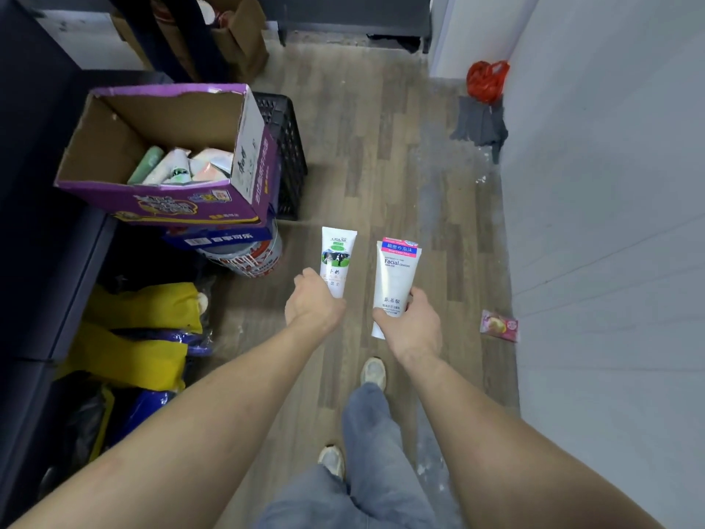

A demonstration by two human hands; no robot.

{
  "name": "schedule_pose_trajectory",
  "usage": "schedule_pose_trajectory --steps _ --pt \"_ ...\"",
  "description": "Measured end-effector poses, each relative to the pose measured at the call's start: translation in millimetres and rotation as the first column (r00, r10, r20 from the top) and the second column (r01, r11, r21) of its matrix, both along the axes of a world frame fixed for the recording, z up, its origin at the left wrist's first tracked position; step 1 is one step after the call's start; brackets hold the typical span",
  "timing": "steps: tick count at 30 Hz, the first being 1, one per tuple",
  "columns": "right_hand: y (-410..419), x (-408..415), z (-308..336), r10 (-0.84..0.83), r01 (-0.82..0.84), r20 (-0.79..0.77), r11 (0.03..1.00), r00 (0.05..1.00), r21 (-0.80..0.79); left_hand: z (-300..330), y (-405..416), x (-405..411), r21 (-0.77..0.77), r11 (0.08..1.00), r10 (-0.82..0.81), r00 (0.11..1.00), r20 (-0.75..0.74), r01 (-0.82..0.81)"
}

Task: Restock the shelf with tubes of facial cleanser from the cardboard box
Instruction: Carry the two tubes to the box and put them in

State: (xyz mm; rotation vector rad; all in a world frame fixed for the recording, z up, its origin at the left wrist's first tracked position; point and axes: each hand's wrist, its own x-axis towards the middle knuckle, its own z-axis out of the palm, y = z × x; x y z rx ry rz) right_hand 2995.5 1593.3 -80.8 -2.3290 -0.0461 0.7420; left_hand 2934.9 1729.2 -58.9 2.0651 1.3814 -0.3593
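Near the middle of the frame the left hand (pixel 313 299) gripped the lower end of a slim white tube with a green cow label (pixel 337 257), fingers curled round it, the tube standing upright above the fist. Just beside it, apart and not touching, the right hand (pixel 410 326) held a wider white tube with a pink-and-blue top band printed "Facial cleanser" (pixel 396 276), thumb and fingers wrapped around its lower half, its bottom end poking out below the palm.

At upper left, an open purple cardboard box (pixel 183 200) sat tilted on a stack, its near edge overhanging a blue carton (pixel 217 238) and a red-and-white tin (pixel 248 257). More tubes (pixel 179 166) lay heaped in its right corner. A black plastic crate (pixel 286 147) stood against the box's right side.

The grey-brown wooden plank floor (pixel 381 147) ran open up the centre of the frame, bounded on the right by a pale wall (pixel 610 185). Along that wall's foot lay a pink packet (pixel 499 325), a grey cloth (pixel 480 124) and a red plastic bag (pixel 488 80). Yellow and blue bags (pixel 141 337) crowded the lower left edge.
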Motion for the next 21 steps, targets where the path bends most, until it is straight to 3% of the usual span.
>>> schedule_pose_trajectory --steps 16,21 --pt "139.2 161.6 4.0 0.125 -0.125 0.005 0.992 0.992 -0.031 -2.6 136.2 134.1 0.015 0.989 0.145 0.989 0.040 -0.146" --pt "198.3 194.6 5.7 0.229 -0.225 0.028 0.970 0.973 -0.095 -5.5 206.6 160.1 0.010 0.968 0.247 0.961 0.127 -0.250"
